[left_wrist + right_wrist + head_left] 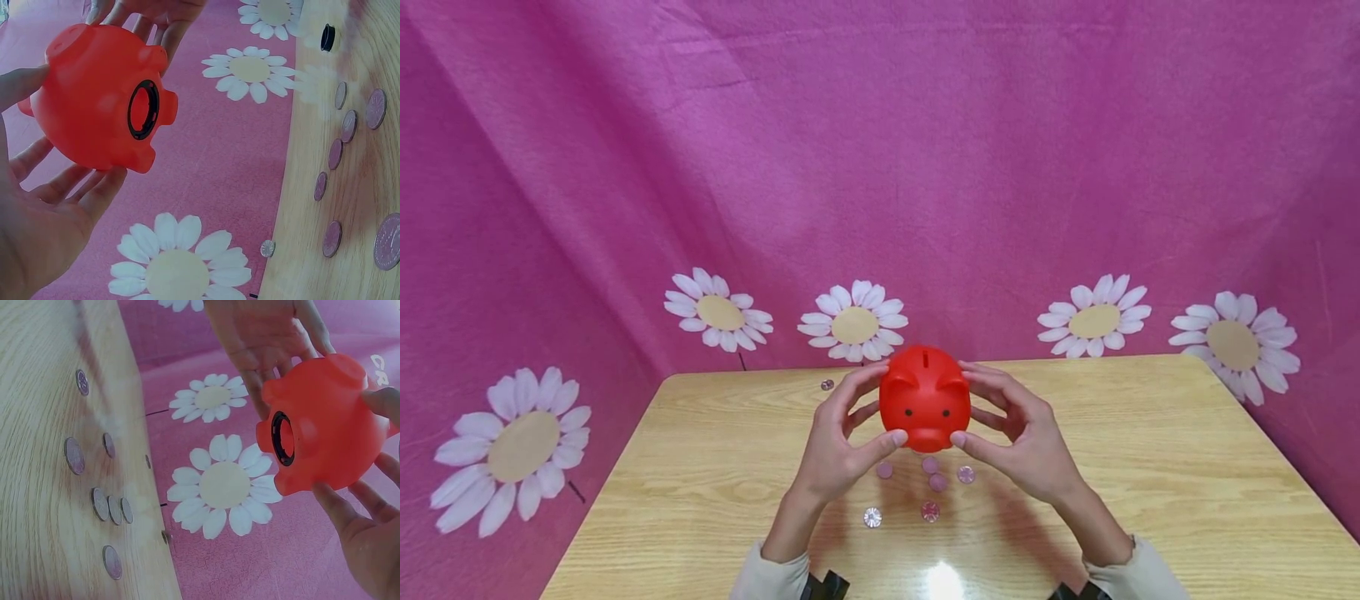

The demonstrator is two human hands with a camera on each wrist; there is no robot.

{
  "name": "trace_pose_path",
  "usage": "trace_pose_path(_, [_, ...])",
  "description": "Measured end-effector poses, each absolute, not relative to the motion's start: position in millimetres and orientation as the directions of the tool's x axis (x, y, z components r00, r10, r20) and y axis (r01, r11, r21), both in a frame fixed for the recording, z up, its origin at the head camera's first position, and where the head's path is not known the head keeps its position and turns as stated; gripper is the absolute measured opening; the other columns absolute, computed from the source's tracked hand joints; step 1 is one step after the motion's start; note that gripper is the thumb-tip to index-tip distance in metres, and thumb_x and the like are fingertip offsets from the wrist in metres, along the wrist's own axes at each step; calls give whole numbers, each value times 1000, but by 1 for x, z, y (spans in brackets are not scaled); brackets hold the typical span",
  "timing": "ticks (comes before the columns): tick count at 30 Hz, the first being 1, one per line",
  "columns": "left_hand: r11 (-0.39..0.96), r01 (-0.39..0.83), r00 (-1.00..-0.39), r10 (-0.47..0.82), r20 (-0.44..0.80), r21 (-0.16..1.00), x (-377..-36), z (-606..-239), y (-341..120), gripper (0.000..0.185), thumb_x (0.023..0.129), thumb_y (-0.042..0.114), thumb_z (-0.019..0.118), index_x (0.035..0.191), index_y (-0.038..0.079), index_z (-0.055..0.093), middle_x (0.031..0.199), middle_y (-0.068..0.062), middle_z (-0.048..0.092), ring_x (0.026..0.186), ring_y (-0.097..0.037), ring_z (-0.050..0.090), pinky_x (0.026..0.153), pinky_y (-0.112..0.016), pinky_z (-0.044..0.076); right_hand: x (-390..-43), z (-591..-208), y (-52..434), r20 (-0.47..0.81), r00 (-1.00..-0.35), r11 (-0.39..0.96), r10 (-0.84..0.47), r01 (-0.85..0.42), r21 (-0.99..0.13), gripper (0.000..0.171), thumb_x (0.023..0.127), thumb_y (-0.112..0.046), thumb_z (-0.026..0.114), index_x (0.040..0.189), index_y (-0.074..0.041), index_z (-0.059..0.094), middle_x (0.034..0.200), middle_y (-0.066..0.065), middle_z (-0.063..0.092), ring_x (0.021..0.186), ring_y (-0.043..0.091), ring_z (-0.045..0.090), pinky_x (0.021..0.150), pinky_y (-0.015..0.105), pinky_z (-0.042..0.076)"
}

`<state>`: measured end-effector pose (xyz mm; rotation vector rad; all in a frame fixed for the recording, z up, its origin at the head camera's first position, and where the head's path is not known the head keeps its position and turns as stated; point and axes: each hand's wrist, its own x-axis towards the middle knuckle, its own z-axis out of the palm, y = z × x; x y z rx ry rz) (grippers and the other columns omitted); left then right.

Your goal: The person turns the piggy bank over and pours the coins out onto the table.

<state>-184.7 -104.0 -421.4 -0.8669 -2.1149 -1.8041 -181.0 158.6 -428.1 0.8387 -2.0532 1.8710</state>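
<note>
A red piggy bank [925, 392] is held up above the table between both hands, its snout towards me and its coin slot on top. My left hand [842, 442] grips one side, thumb beside the snout; my right hand [1028, 442] grips the other side the same way. In the left wrist view the belly of the piggy bank [94, 100] shows a round hole with a black ring [144, 109], uncovered. Below it, several coins [937, 482] lie scattered on the table, among them one silvery coin [872, 517] nearest the front left.
On the wooden table [1150, 467] a small black round piece [328, 37] shows in the left wrist view. One small shiny thing [827, 385] lies near the back edge. A pink cloth [970, 183] with printed daisies hangs behind and beside the table.
</note>
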Motion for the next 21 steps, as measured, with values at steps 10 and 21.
trace_pose_path(10, [75,561,-804,288,521,824,-185,-423,-104,68,89,12,82,152,10,55,151,-13,61,138,-37,60,108,-40,60,-182,-429,159,507,-823,32,-256,-531,-847,70,83,12,84,147,-5,60,153,-1,61,135,8,65,100,30,62])
trace_pose_path(21, [102,540,-821,283,496,836,-184,-423,-104,68,89,15,82,151,8,55,149,-14,63,136,-39,62,106,-45,61,-181,-427,159,461,-846,51,-267,-491,-870,70,85,5,85,148,-14,60,152,1,62,136,9,64,100,30,62])
